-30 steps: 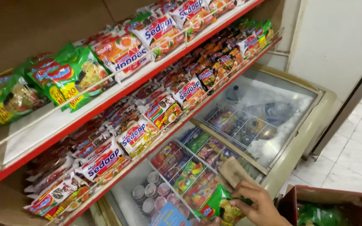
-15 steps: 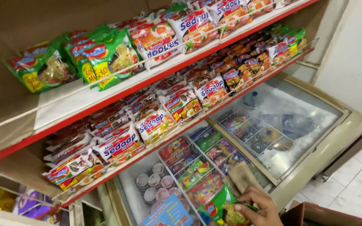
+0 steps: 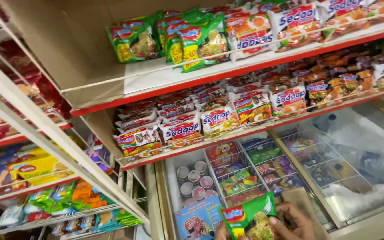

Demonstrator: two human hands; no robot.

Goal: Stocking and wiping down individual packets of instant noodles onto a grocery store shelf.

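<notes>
— Head view, bottom edge: what do the hands have?

— The right hand [image 3: 292, 220] is curled around a green noodle packet [image 3: 247, 215], thumb on its front and fingers closed behind it. Only a sliver of the left hand [image 3: 222, 232] shows at the packet's lower corner. It touches the packet, but I cannot tell how far it is closed.

— And where is the packet?

— It is held upright over the near end of the freezer [image 3: 374, 224], above its glass lid, with nothing under it but the hands. A flat brown piece [image 3: 302, 200], perhaps card, lies on the lid just behind the right hand.

— What has changed in the last second?

— The packet has come up. A second ago it sat low against the lid, half hidden, and now its whole front faces the camera. The view has also swung away from the freezer's far end. So the packet is in hand and has not been set down anywhere.

— What is round about?

— Inside the freezer, beyond the packet, are round cups [image 3: 194, 178] and a blue box [image 3: 198, 218]. Directly above the freezer runs a red-edged shelf [image 3: 245, 133] packed with noodle packets. Higher above it, a second shelf holds similar green packets [image 3: 192, 40]. Left of the freezer stands a wire rack [image 3: 45, 169] of snack bags.
</notes>
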